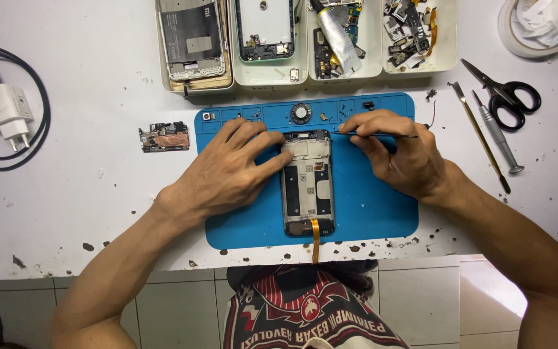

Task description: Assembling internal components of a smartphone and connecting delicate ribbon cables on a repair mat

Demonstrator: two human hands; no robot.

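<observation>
An opened phone frame (308, 184) lies upright on a blue work mat (369, 207), an orange flex cable (315, 236) hanging off its lower end. My left hand (227, 169) rests on the mat with its fingers pressing the phone's upper left edge. My right hand (398, 152) pinches a thin dark tool (382, 135), held level, its tip pointing left at the phone's top right corner.
A small circuit board (164, 137) lies left of the mat. White trays (272, 74) with phone parts and a tube line the back. Scissors (505, 94), a screwdriver (498, 132) and a thin metal tool (479, 136) lie right. A charger with cable (4, 110) sits far left.
</observation>
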